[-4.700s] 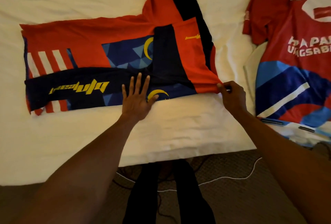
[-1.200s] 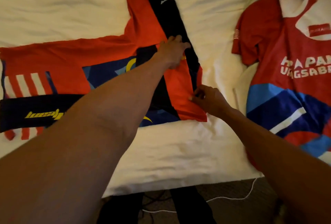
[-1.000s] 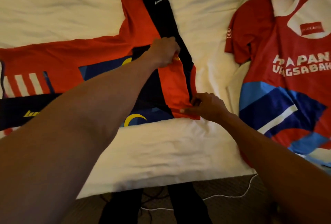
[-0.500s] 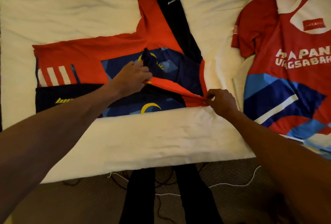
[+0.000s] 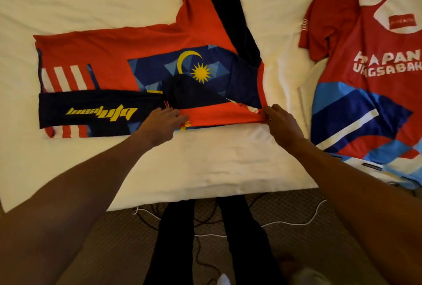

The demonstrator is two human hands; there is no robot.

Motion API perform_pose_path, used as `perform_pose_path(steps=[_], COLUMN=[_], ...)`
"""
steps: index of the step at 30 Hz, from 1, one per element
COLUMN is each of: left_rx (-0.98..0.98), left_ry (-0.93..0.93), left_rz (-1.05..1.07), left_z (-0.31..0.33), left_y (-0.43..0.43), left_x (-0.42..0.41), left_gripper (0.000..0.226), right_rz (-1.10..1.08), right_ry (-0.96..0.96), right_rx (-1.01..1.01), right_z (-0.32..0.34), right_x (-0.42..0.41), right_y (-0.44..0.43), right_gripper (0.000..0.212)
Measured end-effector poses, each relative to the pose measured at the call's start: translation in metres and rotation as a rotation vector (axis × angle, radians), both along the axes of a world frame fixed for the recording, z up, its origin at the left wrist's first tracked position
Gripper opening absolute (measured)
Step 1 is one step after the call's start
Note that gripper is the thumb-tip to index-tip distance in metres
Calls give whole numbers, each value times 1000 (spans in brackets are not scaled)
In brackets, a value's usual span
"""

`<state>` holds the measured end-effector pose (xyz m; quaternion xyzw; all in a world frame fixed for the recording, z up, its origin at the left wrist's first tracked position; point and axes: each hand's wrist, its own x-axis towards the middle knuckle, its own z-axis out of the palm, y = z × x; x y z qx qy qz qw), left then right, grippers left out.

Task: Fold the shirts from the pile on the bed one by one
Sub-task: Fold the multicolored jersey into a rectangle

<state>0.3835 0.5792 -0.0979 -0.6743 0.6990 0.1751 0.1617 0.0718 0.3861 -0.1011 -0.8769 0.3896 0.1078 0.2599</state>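
Observation:
An orange, black and blue jersey [image 5: 118, 56] lies flat on the white bed [image 5: 205, 159], partly folded, its far sleeve stretched toward the headboard. A yellow crescent and star show on its blue panel. My left hand [image 5: 163, 122] grips the near folded flap at its left end. My right hand [image 5: 277, 117] pinches the same flap at the jersey's near right corner. The flap lies along the near edge of the jersey. A red, white and blue shirt [image 5: 370, 84] lies spread on the bed to the right.
The bed's near edge runs across the lower middle of the view. My dark-trousered legs [image 5: 205, 239] stand on brown carpet, where a white cable [image 5: 285, 223] and dark cords lie. Bare sheet stretches to the left and behind the jersey.
Both hands have drawn the orange sleeve flap back toward the near edge, uncovering the blue panel with the crescent and star. My left hand moved from the jersey's middle to its near side.

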Motion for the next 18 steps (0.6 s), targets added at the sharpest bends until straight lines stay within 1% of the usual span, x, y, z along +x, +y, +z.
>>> perform_pose_path(steps=[3, 5, 6, 8, 10, 12, 14, 16, 18], left_rx=[72, 59, 3, -183, -362, -435, -393, -302, -256], left_ry=[9, 1, 25, 103, 145, 134, 121, 138, 130], left_rz=[68, 82, 89, 152, 271, 390, 435, 417, 403], left_z=[-2, 3, 7, 10, 8, -5, -25, -48, -68], left_y=[6, 7, 7, 1, -15, -33, -45, -49, -49], left_x=[-5, -5, -6, -8, -12, -17, -21, -24, -20], left_gripper=[57, 61, 61, 56, 47, 42, 47, 55, 60], right_rz=[-12, -38, -52, -77, -68, -15, 52, 139, 191], right_ry=[11, -10, -30, -96, -171, -218, -218, -167, -98], right_rx=[0, -83, -141, -204, -208, -198, -177, -188, -205], right_z=[1, 3, 3, 4, 2, -6, -20, -40, -60], right_x=[1, 7, 12, 30, 52, 75, 95, 108, 113], right_y=[2, 5, 7, 14, 23, 33, 47, 61, 69], right_gripper=[31, 41, 45, 48, 41, 32, 34, 42, 49])
